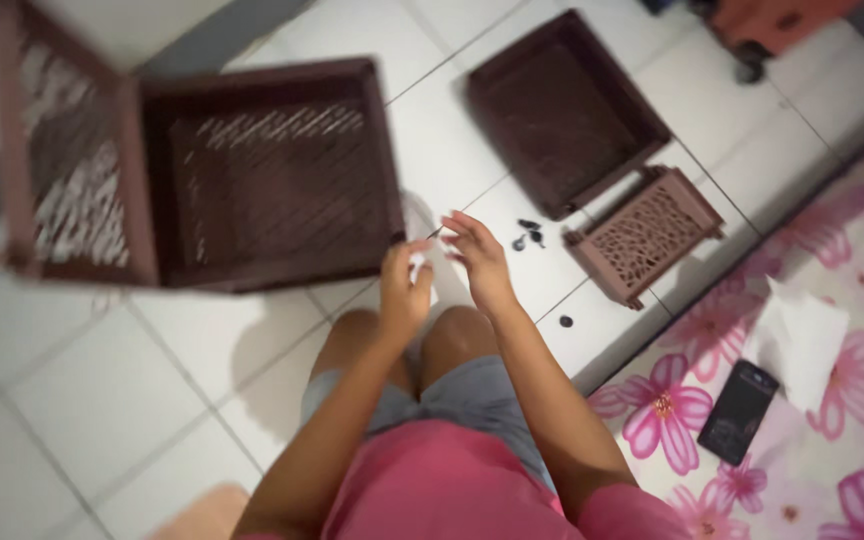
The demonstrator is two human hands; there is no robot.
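I sit on a white tiled floor, knees up. My left hand is closed around a small white thing just above my knees. My right hand is beside it, fingers apart, pinching a small dark screw at the fingertips; the two hands nearly touch. A large dark brown plastic slatted frame lies right in front of the hands, its corner close to my left hand. Several small dark screws lie on the tile just right of my right hand.
A brown tray panel lies at the top centre, and a smaller brown panel with cut-out pattern beside it. One dark screw lies near a pink flowered mat holding a black phone and white paper.
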